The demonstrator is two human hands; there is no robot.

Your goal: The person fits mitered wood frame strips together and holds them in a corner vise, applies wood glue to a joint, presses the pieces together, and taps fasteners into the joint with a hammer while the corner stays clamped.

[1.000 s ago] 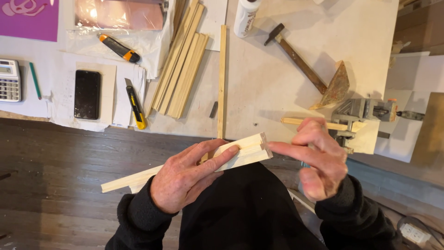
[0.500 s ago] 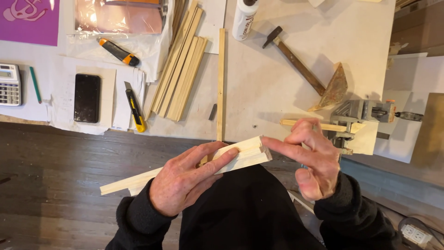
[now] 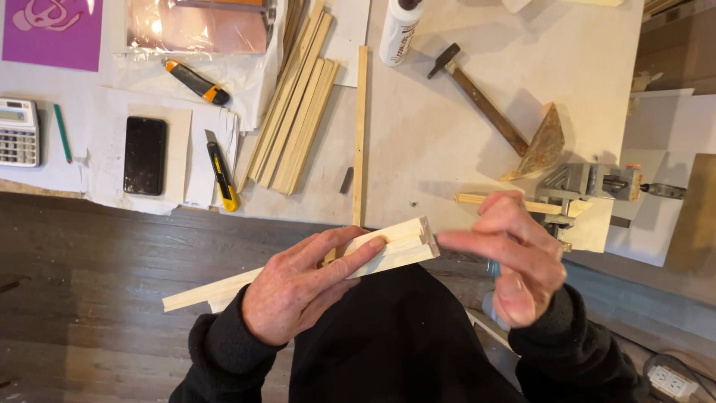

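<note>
My left hand (image 3: 298, 298) grips the wood moulding (image 3: 373, 257), right hand (image 3: 518, 261) loose, forefinger beside its end; purple sign (image 3: 52, 33) top-left, white glue bottle (image 3: 399, 33) above.

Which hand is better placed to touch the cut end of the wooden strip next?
Probably the right hand: its forefinger points at the strip's profiled end, just short of it. The left hand is busy gripping the strip further back.

- Bare tabletop (image 3: 440, 142) lies open between the single wood strip (image 3: 361, 134) and the hammer (image 3: 485, 108).
- A corner clamp (image 3: 589, 183) sits just behind the right hand (image 3: 514, 261), blocking that side.
- A stack of strips (image 3: 294, 112), a yellow knife (image 3: 221, 172) and a phone (image 3: 144, 155) crowd the table's left part.
</note>
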